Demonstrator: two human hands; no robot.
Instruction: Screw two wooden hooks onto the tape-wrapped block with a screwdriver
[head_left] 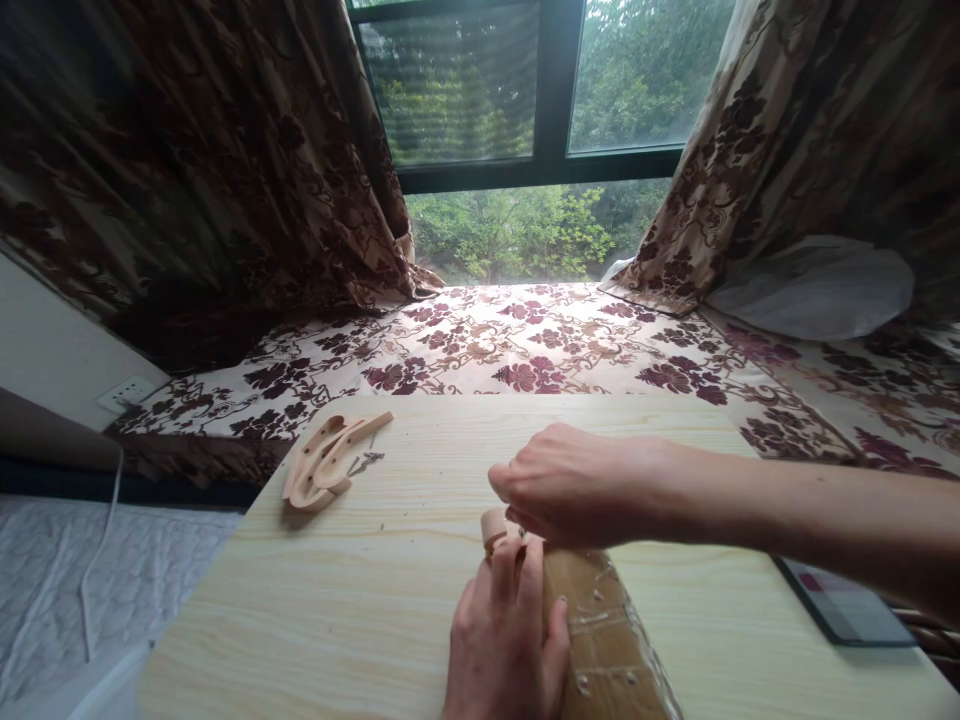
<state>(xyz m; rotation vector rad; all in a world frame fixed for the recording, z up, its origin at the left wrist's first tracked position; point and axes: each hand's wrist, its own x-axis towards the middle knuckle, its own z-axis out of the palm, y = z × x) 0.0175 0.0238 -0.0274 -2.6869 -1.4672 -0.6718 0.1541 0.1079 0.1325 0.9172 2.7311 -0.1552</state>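
My left hand (504,630) lies over the left edge of a brown wooden board (600,625). Its fingers press a pale wooden piece (493,527) with a rounded end, most of which they hide. Just above them my right hand (555,490) is closed in a pinch, back of the hand upward. A small dark metal bit shows beneath its fingertips; what they grip is hidden. Clear wrap or tape with bumps runs along the board's right part. To the left lie several curved wooden hooks (322,468) with drilled holes, beside loose screws (365,462).
Everything rests on a pale wood-grain table (337,610). A tablet or phone (847,605) lies under my right forearm at the right edge. Behind the table is a flower-patterned covered sill (525,340) below a window, with curtains (315,180) at both sides.
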